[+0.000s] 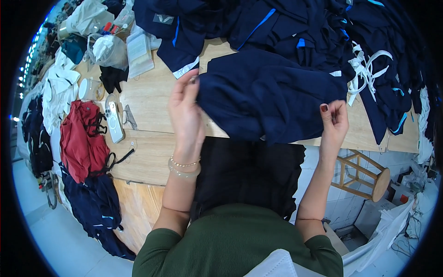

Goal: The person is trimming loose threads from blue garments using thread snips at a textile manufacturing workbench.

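Observation:
A navy blue garment [267, 94] lies spread on the wooden table [147, 97] in front of me. My left hand [184, 108] pinches its left edge near a white hem. My right hand [334, 117] grips its right edge at the table's front rim. Both hands hold the cloth stretched between them. A dark cloth [251, 177] hangs below the garment over my lap.
A heap of navy garments with blue stripes [286, 23] and white cords [369, 69] covers the far side. A phone [113, 121], a red garment [83, 138], plastic bags [108, 48] and white pieces [57, 90] lie at left. A wooden stool [364, 175] stands on the floor at right.

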The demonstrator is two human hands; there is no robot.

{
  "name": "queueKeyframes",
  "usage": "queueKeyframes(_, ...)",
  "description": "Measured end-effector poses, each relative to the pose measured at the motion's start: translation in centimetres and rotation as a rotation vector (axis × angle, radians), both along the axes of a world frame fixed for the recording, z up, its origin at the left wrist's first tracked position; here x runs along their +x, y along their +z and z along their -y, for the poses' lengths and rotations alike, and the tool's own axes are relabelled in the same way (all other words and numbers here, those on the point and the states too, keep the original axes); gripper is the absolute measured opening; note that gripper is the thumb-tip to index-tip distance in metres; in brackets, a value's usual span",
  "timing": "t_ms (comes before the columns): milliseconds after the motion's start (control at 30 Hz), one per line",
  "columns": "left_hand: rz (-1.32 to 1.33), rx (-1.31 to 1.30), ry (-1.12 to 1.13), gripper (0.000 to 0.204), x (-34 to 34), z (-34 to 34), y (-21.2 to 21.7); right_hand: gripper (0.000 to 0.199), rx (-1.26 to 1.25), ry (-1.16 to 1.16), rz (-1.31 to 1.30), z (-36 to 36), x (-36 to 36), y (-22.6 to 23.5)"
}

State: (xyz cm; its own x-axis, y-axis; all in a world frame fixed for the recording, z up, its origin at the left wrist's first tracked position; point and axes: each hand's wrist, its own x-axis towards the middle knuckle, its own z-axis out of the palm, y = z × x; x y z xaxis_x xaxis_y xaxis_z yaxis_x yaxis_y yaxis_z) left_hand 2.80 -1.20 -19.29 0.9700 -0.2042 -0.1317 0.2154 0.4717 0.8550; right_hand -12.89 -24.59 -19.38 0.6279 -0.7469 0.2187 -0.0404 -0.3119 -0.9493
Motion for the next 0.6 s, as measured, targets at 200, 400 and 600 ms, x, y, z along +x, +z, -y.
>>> queueKeyframes(200, -0.038, -0.123, -0.209, 0.016, -8.0, 6.0, 1.3, 0.021, 0.372, 0.339, 0.125, -2.4, -2.9, 0.8)
queueKeyframes(400, -0.108, -0.199, -0.583, 0.018, -9.8, 9.2, 2.8, 0.025, 0.412, 0.102, 0.181, -5.7, -2.5, 0.3)
queueKeyframes(600, 0.663, 0.425, -0.192, 0.016, -5.8, 5.4, -1.0, 0.009, 0.508, -0.014, 0.228, -3.7, -1.6, 0.0)
